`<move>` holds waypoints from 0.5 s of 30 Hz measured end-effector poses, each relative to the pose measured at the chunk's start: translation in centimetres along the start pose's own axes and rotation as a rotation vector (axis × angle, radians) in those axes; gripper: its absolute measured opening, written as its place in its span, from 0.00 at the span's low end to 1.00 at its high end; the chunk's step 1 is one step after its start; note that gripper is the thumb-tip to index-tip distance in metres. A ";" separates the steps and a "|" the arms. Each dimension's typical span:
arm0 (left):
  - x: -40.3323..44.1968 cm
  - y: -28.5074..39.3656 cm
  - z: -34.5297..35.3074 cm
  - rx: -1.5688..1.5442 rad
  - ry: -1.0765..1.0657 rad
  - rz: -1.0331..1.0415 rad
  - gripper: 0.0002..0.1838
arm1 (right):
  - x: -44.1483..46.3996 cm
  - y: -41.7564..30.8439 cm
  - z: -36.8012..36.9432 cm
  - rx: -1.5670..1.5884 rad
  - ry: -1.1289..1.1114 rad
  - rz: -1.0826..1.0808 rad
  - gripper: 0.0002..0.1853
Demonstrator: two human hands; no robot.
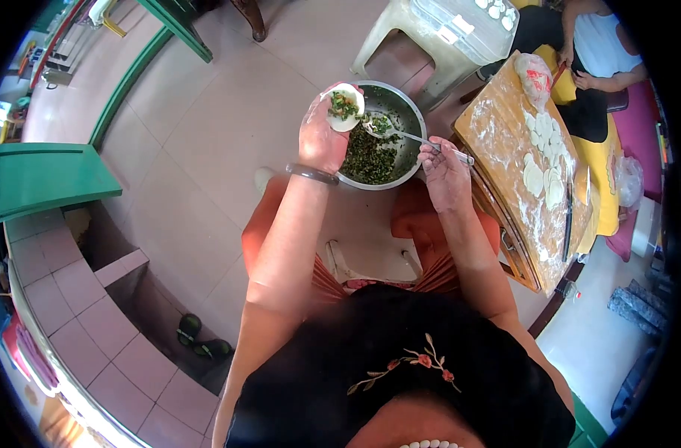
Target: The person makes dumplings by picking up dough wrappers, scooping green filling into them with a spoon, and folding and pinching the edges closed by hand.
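Observation:
My left hand (324, 138) holds a round white dumpling wrapper (352, 123) with a small heap of green and orange filling (343, 106) on it. In my right hand (446, 175) is the handle of a metal spoon (415, 137), its bowl loaded with more filling. The spoon's bowl is just right of the wrapper, over a steel mixing bowl (408, 104). Chopped green filling (372, 160) covers much of the bowl's bottom. Part of the bowl's left side is hidden behind my left hand.
To the right, a floury wooden table (497, 123) bears several flat wrappers (546, 183), a dark stick (567, 220) and a bagged lump (533, 81). Beyond it sits another person (605, 52). A plastic stool (385, 37) holds a clear-lidded box (460, 26). Slippers (198, 336) lie lower left.

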State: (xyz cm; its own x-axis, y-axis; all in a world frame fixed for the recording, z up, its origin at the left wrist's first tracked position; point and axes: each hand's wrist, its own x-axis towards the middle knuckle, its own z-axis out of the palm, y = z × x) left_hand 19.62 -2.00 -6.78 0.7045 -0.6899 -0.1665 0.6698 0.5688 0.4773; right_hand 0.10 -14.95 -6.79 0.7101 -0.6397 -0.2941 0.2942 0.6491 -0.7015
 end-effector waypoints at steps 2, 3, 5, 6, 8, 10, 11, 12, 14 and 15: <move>0.0 -0.1 -0.2 -0.028 0.005 -0.006 0.19 | -0.1 -0.1 0.1 0.013 -0.002 0.001 0.14; 0.0 -0.2 -0.3 -0.042 0.006 -0.010 0.19 | -0.2 -0.2 0.2 0.020 -0.002 0.001 0.14; 0.2 -0.3 -0.4 -0.055 0.019 -0.009 0.19 | -0.2 -0.4 0.2 0.007 -0.006 -0.028 0.14; 0.2 -0.3 -0.5 -0.060 0.028 -0.007 0.19 | -0.2 -0.5 0.3 0.001 -0.008 -0.040 0.14; 0.2 -0.3 -0.6 -0.067 0.041 -0.016 0.19 | -0.3 -0.9 0.4 -0.029 -0.014 -0.040 0.14; 0.2 -0.2 -0.3 -0.068 0.029 -0.034 0.19 | 0.0 -1.3 1.0 -0.065 -0.034 -0.059 0.14; 0.0 -0.1 -0.1 -0.066 0.015 -0.051 0.19 | 0.1 -1.5 1.5 -0.086 -0.046 -0.075 0.14; -0.2 -0.2 0.0 -0.065 0.003 -0.069 0.19 | 0.2 -1.7 1.9 -0.108 -0.057 -0.089 0.14; -0.2 -0.6 -0.1 -0.079 0.012 -0.106 0.20 | 0.7 -2.2 3.1 -0.148 -0.075 -0.127 0.13; -0.3 -0.9 -0.1 -0.097 0.038 -0.127 0.20 | 0.8 -2.4 3.6 -0.168 -0.084 -0.144 0.13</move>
State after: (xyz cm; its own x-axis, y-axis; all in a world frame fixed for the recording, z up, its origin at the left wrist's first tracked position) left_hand 18.83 -2.28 -7.27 0.6201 -0.7424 -0.2537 0.7721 0.5202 0.3649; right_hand 2.27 -15.56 -3.01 0.7215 -0.6797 -0.1324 0.2908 0.4710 -0.8328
